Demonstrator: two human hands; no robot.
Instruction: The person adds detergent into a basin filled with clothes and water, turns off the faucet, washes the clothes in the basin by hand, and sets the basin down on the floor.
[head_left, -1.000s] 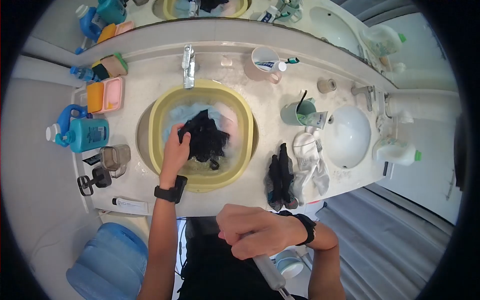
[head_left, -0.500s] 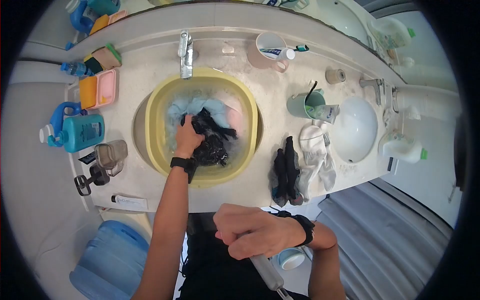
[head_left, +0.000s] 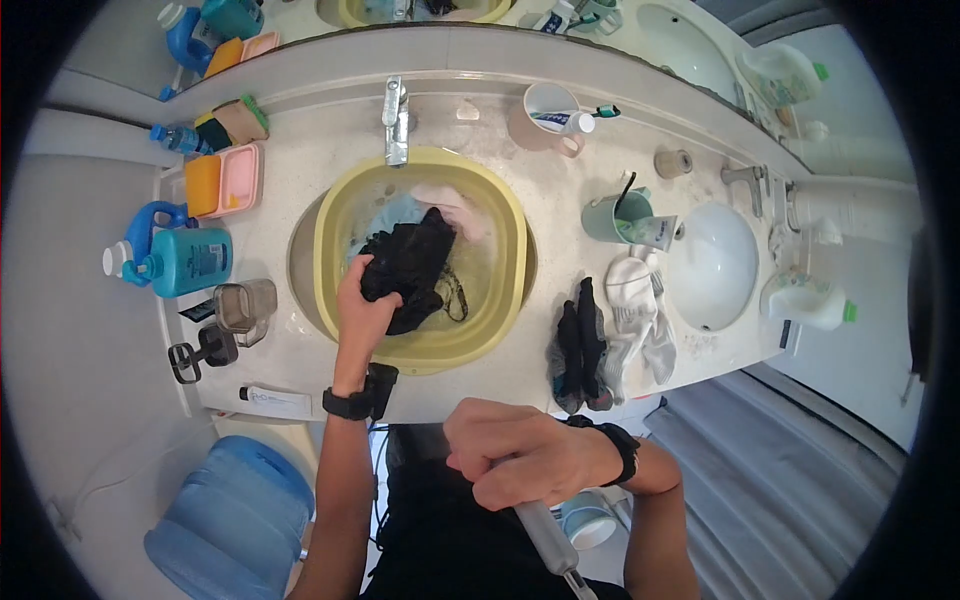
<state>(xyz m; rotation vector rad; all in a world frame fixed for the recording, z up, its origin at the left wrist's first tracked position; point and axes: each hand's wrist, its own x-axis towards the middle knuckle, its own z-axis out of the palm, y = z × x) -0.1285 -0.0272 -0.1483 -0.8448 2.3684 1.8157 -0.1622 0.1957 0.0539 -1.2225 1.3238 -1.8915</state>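
My left hand [head_left: 367, 308] is closed on a wet black garment [head_left: 408, 265], its thumb and fingers pinching the cloth's near left side. The garment lies bunched in a yellow basin [head_left: 517, 290] of water, with a thin dark strap trailing to its right. Behind it in the water are a light blue cloth [head_left: 398, 212] and a pale pink cloth [head_left: 455, 208]. My right hand [head_left: 530, 455] is a fist in front of the counter, wrapped around a grey stick-like handle [head_left: 548, 538]; the rest of it leaves the bottom of the view.
The basin sits over a sink under a faucet [head_left: 396, 120]. To its right lie black socks [head_left: 578, 350] and white socks [head_left: 640, 320], near a green cup [head_left: 603, 220] and a second sink [head_left: 712, 265]. Detergent bottles [head_left: 192, 262] line the left side.
The black garment is gathered higher and more to the left in the basin, gripped by my left hand, which has shifted toward me. My right hand keeps its hold on the handle.
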